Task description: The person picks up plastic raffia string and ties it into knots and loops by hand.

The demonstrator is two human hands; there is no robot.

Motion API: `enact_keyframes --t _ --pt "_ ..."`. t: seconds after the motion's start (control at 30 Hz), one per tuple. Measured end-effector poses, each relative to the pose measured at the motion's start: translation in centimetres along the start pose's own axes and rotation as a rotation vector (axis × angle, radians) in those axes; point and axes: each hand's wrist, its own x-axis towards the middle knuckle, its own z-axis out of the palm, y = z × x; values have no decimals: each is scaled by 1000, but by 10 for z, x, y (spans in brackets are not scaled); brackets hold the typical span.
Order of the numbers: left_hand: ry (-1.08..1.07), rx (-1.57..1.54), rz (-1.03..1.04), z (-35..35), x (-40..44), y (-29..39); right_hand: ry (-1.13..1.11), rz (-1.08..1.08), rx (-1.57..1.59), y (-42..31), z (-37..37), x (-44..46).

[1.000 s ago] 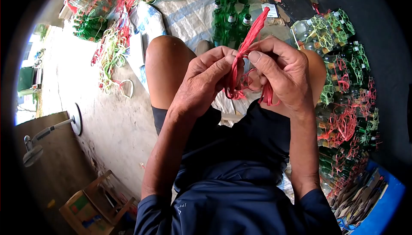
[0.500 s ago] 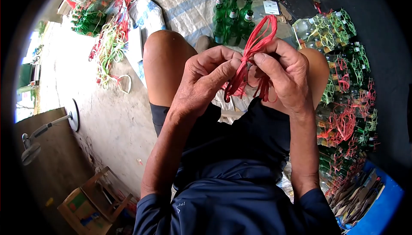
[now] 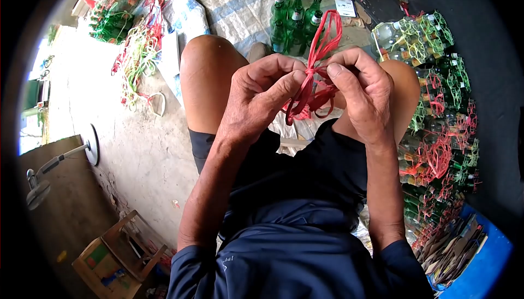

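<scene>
Bundle of flat red plastic strands (image 3: 310,74) held between bare knees (image 3: 210,69). Status: gathered, cinched at middle; tightness can't tell. Loops up far side, slack loops loose near side. Left hand (image 3: 255,96) pinches at cinch; right hand (image 3: 363,90) pinches strand just right of it. Pale concrete floor (image 3: 142,151) left; blue-striped white woven sheet (image 3: 234,23) far; upright green glass bottles (image 3: 295,28) beyond hands; netted bottle stacks (image 3: 434,108) right.
</scene>
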Motion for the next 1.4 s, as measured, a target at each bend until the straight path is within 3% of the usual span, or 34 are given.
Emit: enact_keyframes --t 0.37,0.47,0.53,0.63,0.77,0.87,1.0,1.1,1.3,1.4 --pt "17 -67 -95 -8 5 0 31 15 -21 7 4 11" --pt "84 -158 -57 -11 10 -12 108 -182 -209 7 9 8" --pt "135 -204 -57 -9 11 -10 80 -298 -254 9 11 3" --pt "168 -169 -28 -10 15 -9 -121 -296 -330 8 19 -7" --pt "174 -154 -17 -7 18 -6 -59 -294 -477 21 35 -18" --pt "200 -141 -17 -7 20 -3 -82 -294 -396 27 34 -18" --pt "230 -141 -14 -9 22 -2 -122 70 -16 21 22 -22" --pt "215 -116 -16 -15 24 -5 -110 205 299 23 19 -19" --pt "231 -75 -26 -18 27 -13 -139 384 617 20 5 -14" --pt "279 -11 -59 -20 29 -12 -127 391 552 20 -2 -13"
